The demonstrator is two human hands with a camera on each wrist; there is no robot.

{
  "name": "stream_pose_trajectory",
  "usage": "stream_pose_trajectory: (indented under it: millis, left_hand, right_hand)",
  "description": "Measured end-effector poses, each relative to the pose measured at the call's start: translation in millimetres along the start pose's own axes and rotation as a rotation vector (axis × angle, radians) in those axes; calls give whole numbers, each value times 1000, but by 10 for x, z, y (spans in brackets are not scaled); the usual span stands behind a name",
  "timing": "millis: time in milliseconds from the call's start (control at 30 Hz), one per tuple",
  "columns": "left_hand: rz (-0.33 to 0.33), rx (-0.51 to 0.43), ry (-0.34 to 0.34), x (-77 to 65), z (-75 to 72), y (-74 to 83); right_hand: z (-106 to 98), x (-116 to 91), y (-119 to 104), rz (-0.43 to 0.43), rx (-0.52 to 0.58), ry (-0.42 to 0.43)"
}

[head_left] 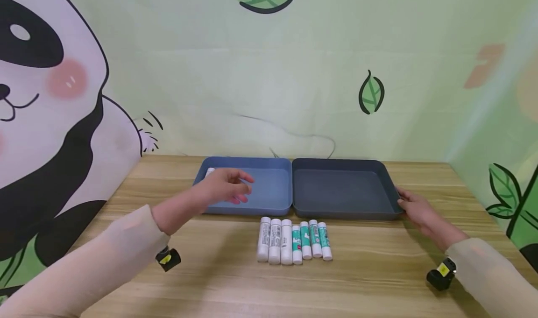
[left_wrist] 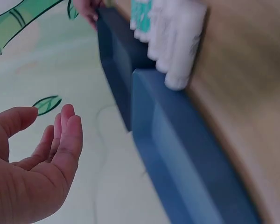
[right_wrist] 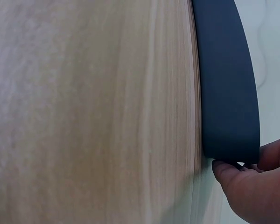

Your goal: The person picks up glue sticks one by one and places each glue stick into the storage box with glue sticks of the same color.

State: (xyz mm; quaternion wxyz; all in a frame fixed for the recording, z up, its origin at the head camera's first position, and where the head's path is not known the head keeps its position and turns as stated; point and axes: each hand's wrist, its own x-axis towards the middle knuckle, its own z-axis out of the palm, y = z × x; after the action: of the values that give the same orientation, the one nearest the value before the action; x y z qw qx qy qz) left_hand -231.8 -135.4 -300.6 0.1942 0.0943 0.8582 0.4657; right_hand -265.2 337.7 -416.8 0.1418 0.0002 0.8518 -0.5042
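My left hand [head_left: 227, 186] hovers over the blue tray [head_left: 275, 210] with its fingers loosely bent and nothing between them. In the left wrist view the thumb and fingers of that hand [left_wrist: 42, 163] stand apart. A white glue stick [head_left: 210, 171] shows in the tray's left end, mostly hidden behind the hand. My right hand [head_left: 422, 213] holds the right end of the dark grey tray [head_left: 349, 213]; in the right wrist view its fingers meet the tray's corner. In front of the trays, glue sticks lie in a row: three larger white ones [head_left: 275, 243] and several smaller green-labelled ones [head_left: 305, 241].
Both trays stand side by side, touching, at the back of the wooden table [head_left: 235, 285]. Behind it hangs a pale green backdrop [head_left: 189, 84] with a panda and leaves. Each wrist carries a small black camera [head_left: 169, 258].
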Motion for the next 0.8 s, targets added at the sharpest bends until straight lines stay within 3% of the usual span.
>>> stream_pose_trajectory:
  millis: [333,800]
  left_hand:
    - [-114,-128,-9,-24,290,-288]
    - [-176,-142,14,12,581,-580]
  right_hand:
    - [17,1,26,2,-13,0]
    - [12,2,10,13,-4,10]
